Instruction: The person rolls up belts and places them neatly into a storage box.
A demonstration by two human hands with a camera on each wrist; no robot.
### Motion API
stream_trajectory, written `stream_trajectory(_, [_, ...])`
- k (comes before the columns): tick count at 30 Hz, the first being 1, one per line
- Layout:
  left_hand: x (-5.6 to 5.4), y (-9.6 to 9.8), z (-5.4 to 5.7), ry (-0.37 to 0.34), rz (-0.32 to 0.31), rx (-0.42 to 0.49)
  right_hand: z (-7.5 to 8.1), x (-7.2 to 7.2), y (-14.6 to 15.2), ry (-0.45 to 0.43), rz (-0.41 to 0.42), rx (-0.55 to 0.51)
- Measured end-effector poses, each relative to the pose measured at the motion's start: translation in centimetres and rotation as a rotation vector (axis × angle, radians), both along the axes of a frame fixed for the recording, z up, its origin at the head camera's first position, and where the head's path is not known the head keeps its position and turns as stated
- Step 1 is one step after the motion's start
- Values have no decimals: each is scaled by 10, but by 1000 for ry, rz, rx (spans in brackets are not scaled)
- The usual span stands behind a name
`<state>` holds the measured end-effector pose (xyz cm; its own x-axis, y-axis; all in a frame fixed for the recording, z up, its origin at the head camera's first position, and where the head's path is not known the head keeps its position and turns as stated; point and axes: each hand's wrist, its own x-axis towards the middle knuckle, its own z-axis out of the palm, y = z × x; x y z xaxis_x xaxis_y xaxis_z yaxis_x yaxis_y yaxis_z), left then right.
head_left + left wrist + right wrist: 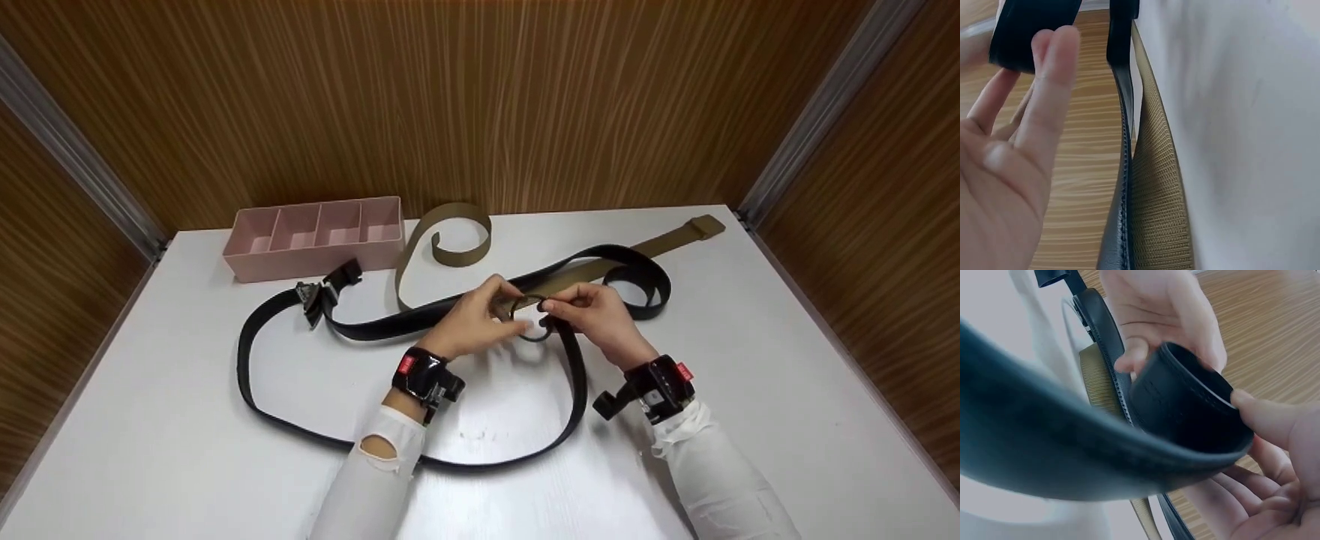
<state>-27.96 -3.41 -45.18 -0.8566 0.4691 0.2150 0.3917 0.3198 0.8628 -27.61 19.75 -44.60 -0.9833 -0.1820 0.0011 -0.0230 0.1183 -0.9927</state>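
Observation:
My right hand (600,319) pinches a black leather belt (577,382) at a small round coil, thumb on the rim and fingers underneath. In the right wrist view this coil (1157,402) stands on edge with stitching along its rim. My left hand (476,319) is at the coil's left side, its fairly straight fingers touching the rim. The left wrist view has those fingertips overlapping the black coil (1022,39). From the coil the belt sweeps round in a wide loop, passing below my left forearm, to a metal buckle (307,296) at the left.
Behind my hands lie another black strap (390,326), curled at its right end, and a tan woven belt (667,241) with a coiled left end (461,259). A pink divided tray (315,259) stands at the back left. Wood-grain panels (480,105) border the white table (787,420).

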Motion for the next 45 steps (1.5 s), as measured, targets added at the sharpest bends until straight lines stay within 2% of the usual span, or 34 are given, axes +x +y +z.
stream_trajectory(2, [0, 2, 0, 85, -17, -51, 1, 0, -1, 4, -19, -22])
stream_trajectory(4, [1, 5, 1, 207, -10, -115, 3, 1, -3, 1, -27, -46])
stream_trajectory(6, [1, 7, 1, 326, 23, -170, 3, 2, -4, 6, -21, -63])
stream_trajectory(8, [2, 7, 1, 413, 72, -205, 3, 2, -5, 7, -18, -83])
stream_trajectory(11, [2, 7, 1, 489, 141, -236, 4, 3, -4, -2, -14, -129])
stream_trajectory(14, [1, 7, 1, 533, 216, -258, 4, 4, -3, -21, 13, -145])
stream_trajectory(16, [1, 6, 0, 543, 252, -264, 4, 4, -5, -29, 31, -139])
stream_trajectory(18, [0, 6, 0, 537, 261, -255, 3, 4, -7, -35, 35, -141])
stream_trajectory(24, [0, 8, -3, 483, 228, -222, 1, 9, -16, -53, 27, -176])
stream_trajectory(31, [1, 10, -4, 454, 295, -229, -2, 10, -17, -27, 69, -72])
stream_trajectory(34, [1, 9, -4, 408, 246, -213, -3, 7, -13, -25, 74, -66])
stream_trajectory(37, [-1, 6, -3, 322, 147, -175, -3, 5, -7, -27, 98, -66])
stream_trajectory(39, [-1, 4, -1, 291, 92, -178, -1, 3, -3, -25, 121, -58])
stream_trajectory(42, [-1, 2, 1, 316, 62, -192, 2, 3, -1, -21, 135, -63])
stream_trajectory(45, [-1, 2, 3, 393, 85, -198, 3, 4, -3, -10, 106, -114])
